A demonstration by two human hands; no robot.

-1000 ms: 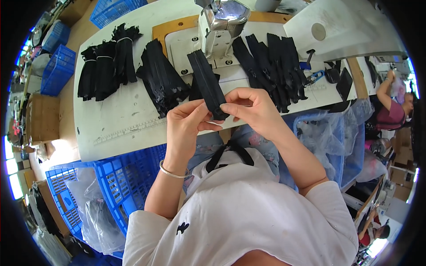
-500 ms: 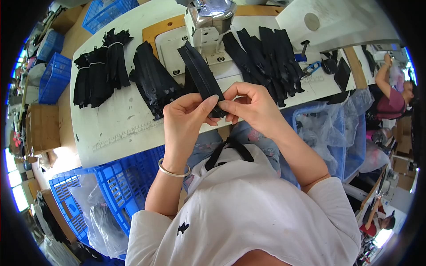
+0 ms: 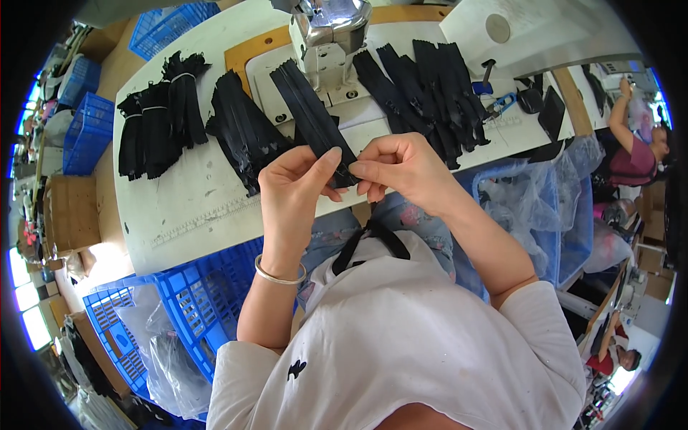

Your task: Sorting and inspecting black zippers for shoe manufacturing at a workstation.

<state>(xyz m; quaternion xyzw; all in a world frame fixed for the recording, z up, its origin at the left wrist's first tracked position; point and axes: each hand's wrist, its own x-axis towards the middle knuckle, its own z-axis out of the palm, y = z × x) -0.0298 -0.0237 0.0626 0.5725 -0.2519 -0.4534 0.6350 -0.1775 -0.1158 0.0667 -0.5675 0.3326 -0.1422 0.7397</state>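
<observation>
A black zipper (image 3: 307,107) slants across the table's front edge, its far end close to the sewing machine (image 3: 328,50). My left hand (image 3: 297,183) pinches its near end between thumb and fingers. At the same end my right hand (image 3: 394,170) is closed, thumb against forefinger, on the zipper's corner; the fingertips hide the exact spot. Left of my hands lies a fanned pile of black zippers (image 3: 244,132). More loose black zippers (image 3: 437,100) are spread to the right of the machine. Several tied bundles of black zippers (image 3: 154,125) rest at the far left.
The white table (image 3: 183,208) has a ruler scale along its front. Blue-handled snips (image 3: 503,102) lie at the right. Blue crates (image 3: 197,304) with plastic bags stand below left, and a blue bin (image 3: 548,244) below right. Other people (image 3: 638,154) sit at the far right.
The zipper's far end has swung slightly left and its face with the teeth now shows more. Both hands have shifted only a little and keep their pinch at the near end.
</observation>
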